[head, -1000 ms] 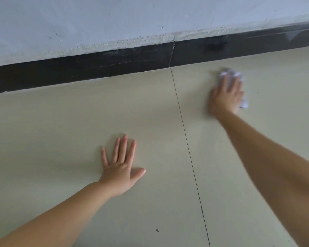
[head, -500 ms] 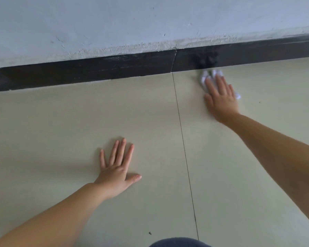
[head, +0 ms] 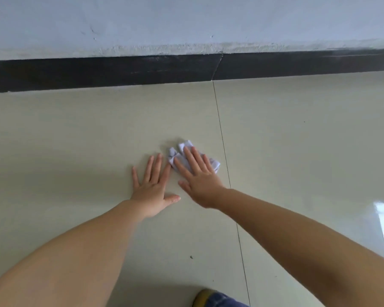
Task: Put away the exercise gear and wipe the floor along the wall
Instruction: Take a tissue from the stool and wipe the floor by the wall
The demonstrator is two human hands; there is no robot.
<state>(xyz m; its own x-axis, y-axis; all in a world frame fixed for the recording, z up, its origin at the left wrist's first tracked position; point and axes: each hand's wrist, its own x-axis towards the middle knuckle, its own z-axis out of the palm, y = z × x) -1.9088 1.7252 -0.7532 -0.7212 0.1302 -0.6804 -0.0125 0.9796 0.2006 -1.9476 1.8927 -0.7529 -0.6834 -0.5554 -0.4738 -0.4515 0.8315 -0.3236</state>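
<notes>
Head view showed the floor (head: 75, 134) first: large pale glossy tiles running up to a dark baseboard (head: 120, 72) under a white wall (head: 186, 23). That smooth glaze looked slippery, so a hand pressing down on it would probably slide easily. A thin grout line (head: 222, 147) ran from the baseboard toward the camera, just right of both hands.

Next in size were the hands. The left hand (head: 152, 185) lay flat on the tile, fingers straight and slightly spread, thumb out to the side, holding nothing and apparently bracing the body. The right hand (head: 200, 176) sat just beside it, fingers also straight, pressing down on a crumpled white tissue (head: 214, 163) rather than curling around it.

The tissue lay on the tile left of the grout line, well apart from the baseboard, with bunched corners poking out past the fingertips. It looked light, soft and thin, likely to tear or roll up if dragged hard. Flat pressure through the fingers across its middle seemed the sensible hold.

Smallest was a dark speck (head: 191, 257) on the tile nearer the camera. No exercise gear was in view.
</notes>
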